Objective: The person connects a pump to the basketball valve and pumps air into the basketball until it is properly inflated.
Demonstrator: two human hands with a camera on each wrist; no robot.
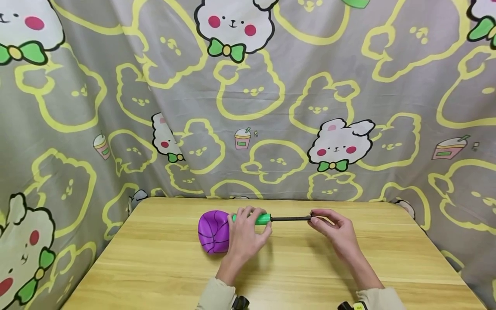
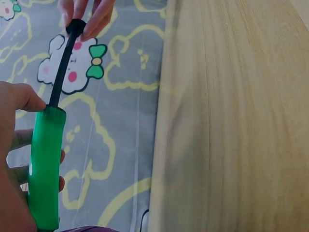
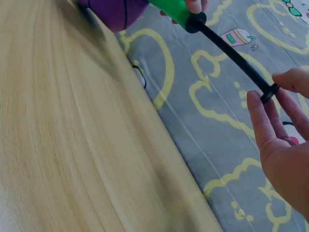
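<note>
A green hand pump (image 1: 263,219) is held level above the table, its black rod (image 1: 290,218) drawn well out to the right. My left hand (image 1: 246,237) grips the green barrel (image 2: 47,164), the thumb lying near its black collar. With thumb and fingers, my right hand (image 1: 341,234) pinches the small black handle (image 3: 269,93) at the rod's end. Beside the left hand is a purple ball (image 1: 213,232) with black lines, dented and partly deflated. The left hand covers where the pump's other end meets the ball, so I cannot tell how they join.
The light wooden table (image 1: 174,275) spans the lower part of the head view. A grey curtain (image 1: 232,99) with yellow outlines and white cartoon animals hangs behind its far edge and along the left side.
</note>
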